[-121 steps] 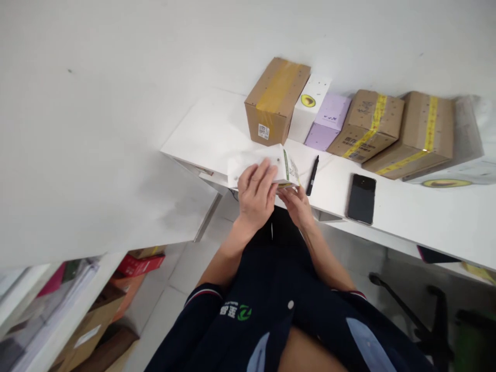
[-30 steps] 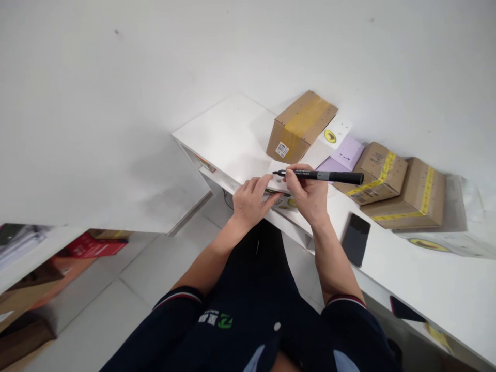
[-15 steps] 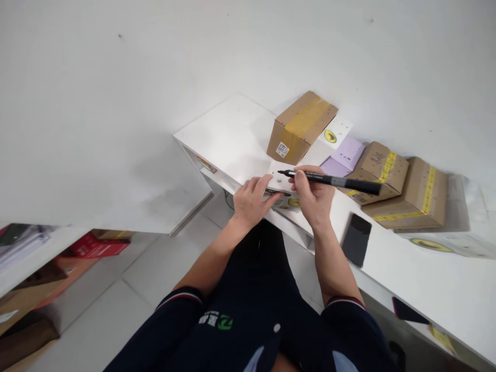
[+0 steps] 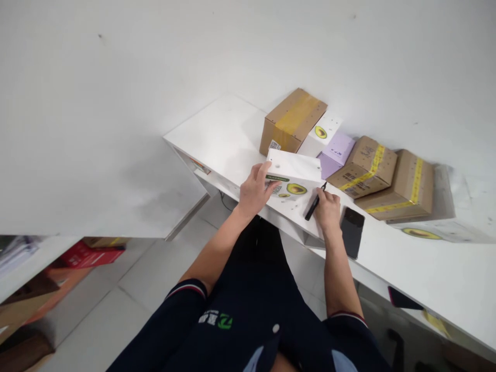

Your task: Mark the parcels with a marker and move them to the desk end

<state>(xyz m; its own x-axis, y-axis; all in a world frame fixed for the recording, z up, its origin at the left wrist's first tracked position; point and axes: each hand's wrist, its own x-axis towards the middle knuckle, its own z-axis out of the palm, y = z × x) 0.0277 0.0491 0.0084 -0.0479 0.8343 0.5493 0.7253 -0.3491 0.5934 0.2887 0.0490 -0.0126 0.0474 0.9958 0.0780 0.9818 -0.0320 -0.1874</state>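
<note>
A white box (image 4: 295, 164) with an avocado picture on its front stands at the near edge of the white table. My left hand (image 4: 252, 192) grips its left end, thumb on the front and fingers at the top corner. To the right of the box, my right hand (image 4: 328, 211) is closed on a black marker pen (image 4: 313, 206). The marker slants over the table, its dark tip pointing up and away near the box's right end. Part of my right hand's grip is hidden behind its own knuckles.
Behind the white box sits a taped brown carton (image 4: 287, 121). A lilac box (image 4: 336, 151) and two more cartons (image 4: 366, 163) (image 4: 406, 183) line the wall to the right. Beside my right wrist lies a black phone (image 4: 352, 232). Red packaging (image 4: 91, 254) fills a shelf at lower left.
My right hand has moved right and down with the marker, off the box's top. The marker now points away from me instead of left. The box's avocado front shows more. The view has shifted slightly.
</note>
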